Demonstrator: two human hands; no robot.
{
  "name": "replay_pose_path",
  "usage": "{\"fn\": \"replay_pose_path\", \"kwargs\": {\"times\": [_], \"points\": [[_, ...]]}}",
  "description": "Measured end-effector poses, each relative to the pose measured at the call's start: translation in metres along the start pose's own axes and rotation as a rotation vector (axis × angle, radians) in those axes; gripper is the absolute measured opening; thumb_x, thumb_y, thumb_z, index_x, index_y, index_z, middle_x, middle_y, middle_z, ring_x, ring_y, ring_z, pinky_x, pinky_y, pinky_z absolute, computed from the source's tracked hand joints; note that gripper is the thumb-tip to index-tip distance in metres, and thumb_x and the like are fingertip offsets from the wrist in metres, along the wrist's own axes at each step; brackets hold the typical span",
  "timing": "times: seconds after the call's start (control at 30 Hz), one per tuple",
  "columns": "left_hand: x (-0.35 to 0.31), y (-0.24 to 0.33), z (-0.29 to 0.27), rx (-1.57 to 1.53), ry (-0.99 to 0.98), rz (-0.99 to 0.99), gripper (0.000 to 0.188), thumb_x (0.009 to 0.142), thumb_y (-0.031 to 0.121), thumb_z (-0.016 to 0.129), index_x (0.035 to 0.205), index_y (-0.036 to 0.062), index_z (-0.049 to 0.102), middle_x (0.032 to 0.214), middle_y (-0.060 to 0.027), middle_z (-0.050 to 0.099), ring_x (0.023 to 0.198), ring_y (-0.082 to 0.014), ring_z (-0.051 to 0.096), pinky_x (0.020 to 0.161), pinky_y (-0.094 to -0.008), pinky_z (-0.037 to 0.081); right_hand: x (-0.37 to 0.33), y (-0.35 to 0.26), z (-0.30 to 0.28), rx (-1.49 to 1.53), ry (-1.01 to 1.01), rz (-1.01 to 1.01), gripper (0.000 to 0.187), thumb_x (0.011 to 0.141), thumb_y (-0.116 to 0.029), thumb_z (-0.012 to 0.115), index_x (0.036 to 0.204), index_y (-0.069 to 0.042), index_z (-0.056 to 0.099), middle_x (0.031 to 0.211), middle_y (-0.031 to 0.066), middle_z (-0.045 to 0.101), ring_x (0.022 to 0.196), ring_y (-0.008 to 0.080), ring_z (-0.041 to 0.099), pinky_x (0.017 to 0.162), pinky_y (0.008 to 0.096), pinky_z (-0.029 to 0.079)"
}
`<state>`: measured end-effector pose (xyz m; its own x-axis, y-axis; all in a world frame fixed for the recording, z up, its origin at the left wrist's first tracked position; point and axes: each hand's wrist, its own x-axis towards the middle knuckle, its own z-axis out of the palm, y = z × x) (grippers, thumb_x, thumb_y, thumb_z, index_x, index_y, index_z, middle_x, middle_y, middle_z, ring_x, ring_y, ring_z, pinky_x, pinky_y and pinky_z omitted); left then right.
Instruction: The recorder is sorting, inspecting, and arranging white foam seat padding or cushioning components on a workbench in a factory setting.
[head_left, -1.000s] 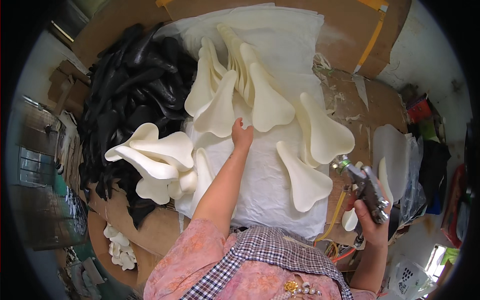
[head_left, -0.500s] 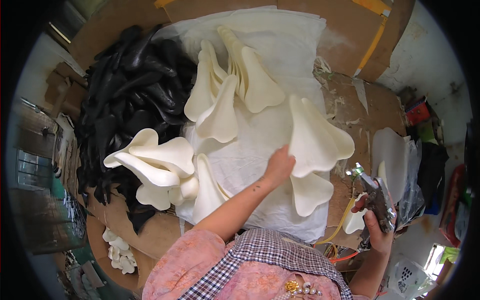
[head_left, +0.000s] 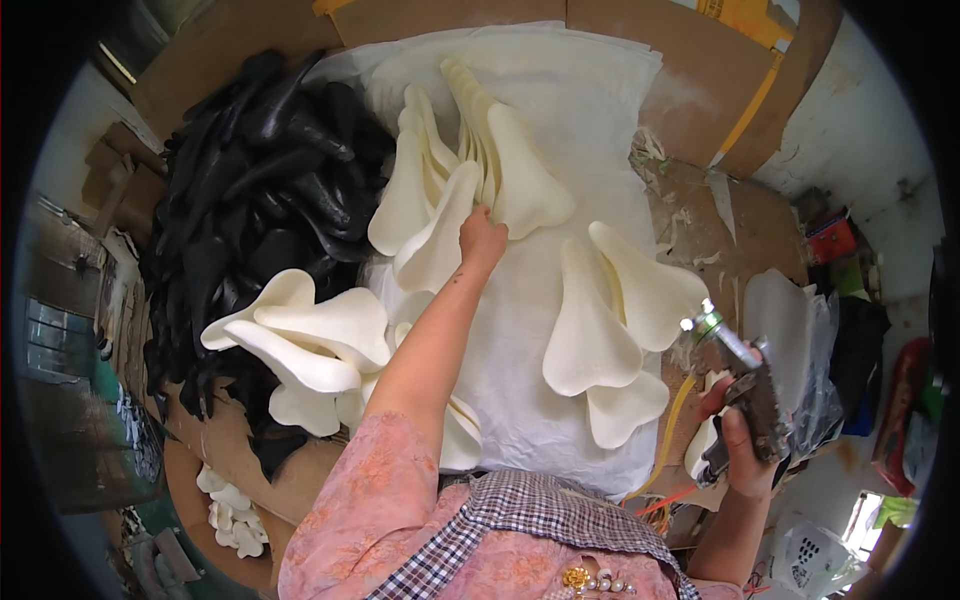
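My left hand (head_left: 483, 242) reaches up the middle of the white sheet, its fingers closed at the right edge of a white foam saddle pad (head_left: 437, 235). The fingertips are partly hidden against the pad. Beside it lean more saddle pads (head_left: 522, 175), overlapping in a row. At the right, my right hand (head_left: 745, 450) is wrapped round a metal spray gun (head_left: 745, 385), its nozzle end toward the upper left. Between the hands, a loose group of saddle pads (head_left: 598, 325) lies on the sheet. Another cluster of white pads (head_left: 310, 335) lies left of my forearm.
Black saddle-shaped shells (head_left: 270, 180) are heaped at the left. The white sheet (head_left: 590, 110) covers cardboard (head_left: 690, 215). A yellow hose (head_left: 667, 440) runs near the sheet's right edge. Small white pieces (head_left: 235, 515) sit in a box at the lower left.
My left hand has left the right-hand group of pads and moved up and left to another pad. The front right pad now lies lower and further left. The spray gun stays in my right hand.
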<state>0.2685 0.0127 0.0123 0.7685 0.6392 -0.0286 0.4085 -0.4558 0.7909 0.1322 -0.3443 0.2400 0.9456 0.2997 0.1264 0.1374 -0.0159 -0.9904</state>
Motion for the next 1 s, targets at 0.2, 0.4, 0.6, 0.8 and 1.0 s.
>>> {"fn": "replay_pose_path", "kwargs": {"times": [0.2, 0.4, 0.6, 0.8, 1.0], "points": [[0.04, -0.004, 0.018, 0.288, 0.06, 0.091, 0.016, 0.075, 0.013, 0.062, 0.085, 0.0024, 0.055, 0.086, -0.0171, 0.063, 0.085, -0.0355, 0.062, 0.074, -0.0413, 0.049, -0.008, 0.011, -0.014, -0.103, -0.131, 0.137, 0.059, 0.083, -0.016, 0.068, 0.131, 0.004, 0.041, 0.096, 0.0119, 0.06, 0.079, 0.0168, 0.058, 0.072, 0.0302, 0.05], [-0.01, 0.081, -0.031, 0.095, -0.027, 0.308, 0.011, 0.073, 0.01, 0.059, 0.077, 0.0003, 0.054, 0.075, -0.0197, 0.061, 0.074, -0.0383, 0.061, 0.067, -0.0458, 0.048, -0.013, 0.009, -0.025, -0.149, -0.109, 0.097, 0.064, 0.082, -0.02, 0.068, 0.132, 0.006, 0.039, 0.108, 0.0156, 0.057, 0.087, 0.0203, 0.058, 0.078, 0.0341, 0.05], [-0.087, 0.078, -0.008, -0.132, -0.259, 0.328, 0.019, 0.069, 0.016, 0.066, 0.072, 0.0004, 0.056, 0.064, -0.0178, 0.057, 0.065, -0.0357, 0.059, 0.064, -0.0419, 0.048, -0.019, -0.002, -0.01, -0.131, -0.229, 0.056, 0.059, 0.08, -0.014, 0.067, 0.131, 0.004, 0.042, 0.107, 0.0163, 0.06, 0.086, 0.0208, 0.06, 0.076, 0.0339, 0.05], [-0.042, -0.016, -0.108, 0.475, 0.257, 0.328, 0.065, 0.063, 0.018, 0.075, 0.122, 0.011, 0.05, 0.122, -0.0133, 0.052, 0.118, -0.0344, 0.042, 0.095, -0.0466, 0.04, -0.023, 0.014, 0.019, -0.091, -0.401, 0.198, 0.059, 0.079, -0.002, 0.065, 0.134, -0.001, 0.04, 0.101, 0.0126, 0.062, 0.083, 0.0174, 0.061, 0.075, 0.0306, 0.049], [-0.025, -0.123, -0.143, 0.111, -0.171, 0.101, 0.063, 0.071, 0.0, 0.058, 0.131, 0.0118, 0.044, 0.11, -0.0226, 0.061, 0.105, -0.0414, 0.055, 0.091, -0.0422, 0.044, -0.012, 0.008, 0.058, 0.019, -0.361, 0.273, 0.058, 0.083, -0.012, 0.067, 0.133, 0.001, 0.04, 0.09, 0.0103, 0.061, 0.077, 0.0153, 0.06, 0.07, 0.0287, 0.051]]}}
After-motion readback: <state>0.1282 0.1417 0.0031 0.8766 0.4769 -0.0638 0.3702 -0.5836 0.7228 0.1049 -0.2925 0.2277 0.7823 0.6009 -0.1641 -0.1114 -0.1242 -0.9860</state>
